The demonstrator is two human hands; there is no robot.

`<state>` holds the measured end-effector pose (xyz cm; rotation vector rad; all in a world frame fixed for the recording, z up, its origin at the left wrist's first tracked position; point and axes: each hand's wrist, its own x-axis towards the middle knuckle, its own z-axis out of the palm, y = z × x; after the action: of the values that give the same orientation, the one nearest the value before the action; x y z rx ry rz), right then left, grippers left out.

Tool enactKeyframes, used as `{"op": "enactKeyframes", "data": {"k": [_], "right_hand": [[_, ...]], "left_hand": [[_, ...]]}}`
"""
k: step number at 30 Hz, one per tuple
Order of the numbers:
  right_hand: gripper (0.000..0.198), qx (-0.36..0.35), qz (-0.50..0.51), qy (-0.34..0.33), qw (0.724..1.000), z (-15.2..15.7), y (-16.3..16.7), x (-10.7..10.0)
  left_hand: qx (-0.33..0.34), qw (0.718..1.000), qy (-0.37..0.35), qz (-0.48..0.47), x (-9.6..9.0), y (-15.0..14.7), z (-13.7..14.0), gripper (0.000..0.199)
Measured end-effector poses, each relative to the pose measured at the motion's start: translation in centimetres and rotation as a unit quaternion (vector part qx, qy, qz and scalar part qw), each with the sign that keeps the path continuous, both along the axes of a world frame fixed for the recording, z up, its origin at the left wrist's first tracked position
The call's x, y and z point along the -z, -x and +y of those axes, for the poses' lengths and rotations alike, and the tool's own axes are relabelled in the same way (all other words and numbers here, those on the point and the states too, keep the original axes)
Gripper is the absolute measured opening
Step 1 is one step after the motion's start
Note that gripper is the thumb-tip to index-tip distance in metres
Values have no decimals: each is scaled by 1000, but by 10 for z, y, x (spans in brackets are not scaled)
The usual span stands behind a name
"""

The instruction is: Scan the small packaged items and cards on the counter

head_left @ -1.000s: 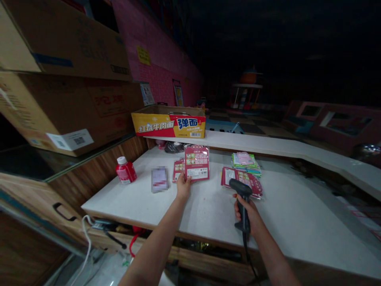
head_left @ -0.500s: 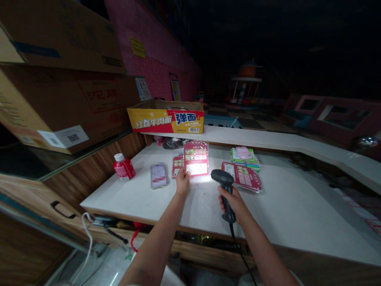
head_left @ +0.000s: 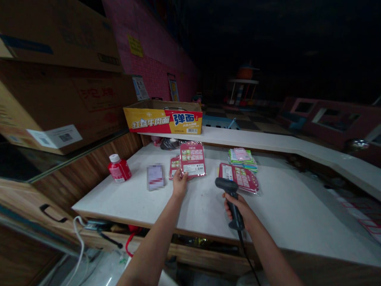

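Left hand (head_left: 180, 184): pinched shut on the near-left corner of a plastic-wrapped red packet (head_left: 193, 157), with no gap to spare; the thumb seems to lie in front, while the fingers behind are hidden.

Right hand (head_left: 242, 208): fingers curled snugly round the grip of a black barcode scanner (head_left: 236, 216); whether the trigger is pressed cannot be told.

Held packet: left of the scanner, over the far middle of the white counter (head_left: 205, 210), white barcode label turned towards the person; whether its lower edge touches the surface is unclear; it has hardly shifted in the last second.

Scanner light: half a second ago a bright glow covered the label and the counter just beside it; now it is gone.

Scanner position: it had swung left towards the label; it now sits slightly further right, its head over the near-left edge of the pile of red packets (head_left: 244, 180).

Meaning: the lit pass over this label looks finished; whether the code was read cannot be seen, so a repeat may be needed.

Neighbours: a second red packet (head_left: 174, 163) lies partly behind the held one, to its left; green packets (head_left: 253, 166) lie at the far side of the right-hand pile; a red bottle (head_left: 119, 171) stands at left.
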<state>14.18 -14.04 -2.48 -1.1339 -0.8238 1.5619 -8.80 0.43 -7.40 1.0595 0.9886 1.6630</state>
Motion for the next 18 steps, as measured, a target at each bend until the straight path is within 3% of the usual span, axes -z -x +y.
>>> {"op": "enactKeyframes", "data": {"k": [5,10,18], "right_hand": [[42,-20,106,-4,994,-5,-32,22],[40,-28,231,-30,972,-5,-40,32],[38,-42,263,-41,963,-4,-41,35]], "left_hand": [[51,996,-4,-71,-10,0,-5,58],[68,993,-2,-98,-20,3,-10,56],[28,994,46,-94,-33,-14,2,46]]}}
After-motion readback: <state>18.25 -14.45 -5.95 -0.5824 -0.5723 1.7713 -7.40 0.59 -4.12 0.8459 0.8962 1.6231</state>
